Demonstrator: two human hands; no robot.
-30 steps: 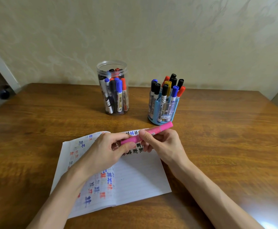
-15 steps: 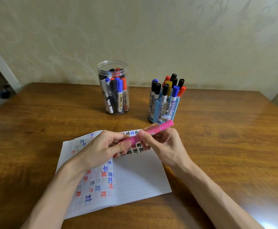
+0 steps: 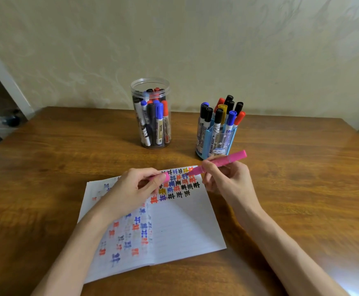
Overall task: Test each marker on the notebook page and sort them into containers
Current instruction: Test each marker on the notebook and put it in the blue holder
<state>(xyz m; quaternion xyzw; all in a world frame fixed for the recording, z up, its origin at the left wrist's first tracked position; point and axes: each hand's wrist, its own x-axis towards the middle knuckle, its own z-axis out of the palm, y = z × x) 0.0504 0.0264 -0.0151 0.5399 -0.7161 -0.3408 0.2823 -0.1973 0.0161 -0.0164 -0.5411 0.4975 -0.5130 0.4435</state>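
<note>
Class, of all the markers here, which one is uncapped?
The pink marker in the right hand, its cap pinched in the left hand. Markers in the clear jar and blue holder all show caps.

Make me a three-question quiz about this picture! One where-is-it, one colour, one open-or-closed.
1. Where does the clear jar stand from the blue pen holder?
A) to its left B) to its right C) on top of it
2. What colour is the marker in the right hand?
A) green B) pink C) black
3. That marker's cap is:
A) on the marker B) dropped in the jar C) off, in the left hand

Answers: 1 A, the jar is on the holder's left. 2 B, its barrel is pink. 3 C, the left hand pinches the cap.
</note>
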